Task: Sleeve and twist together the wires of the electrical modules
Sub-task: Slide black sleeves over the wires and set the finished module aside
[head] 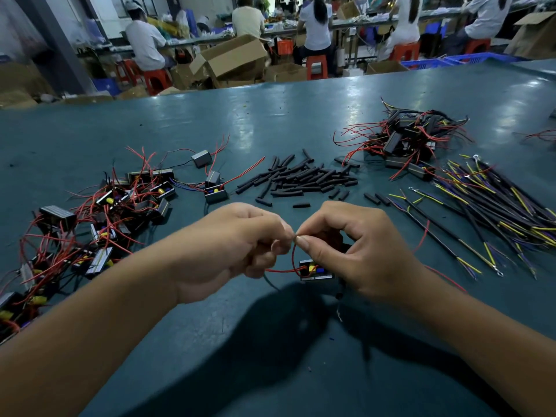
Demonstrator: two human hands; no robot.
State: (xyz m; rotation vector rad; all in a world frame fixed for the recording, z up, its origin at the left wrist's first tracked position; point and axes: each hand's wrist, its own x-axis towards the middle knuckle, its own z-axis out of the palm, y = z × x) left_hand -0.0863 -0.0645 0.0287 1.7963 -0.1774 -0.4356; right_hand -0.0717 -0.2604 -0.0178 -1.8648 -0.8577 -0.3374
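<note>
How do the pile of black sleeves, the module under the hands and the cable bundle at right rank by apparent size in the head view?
1. Cable bundle, largest spread.
2. Pile of black sleeves.
3. Module between the left hand and right hand, smallest, though partly hidden and nearer the camera.

two bare forearms; left hand [240, 239] and right hand [355, 245] ungloved
</note>
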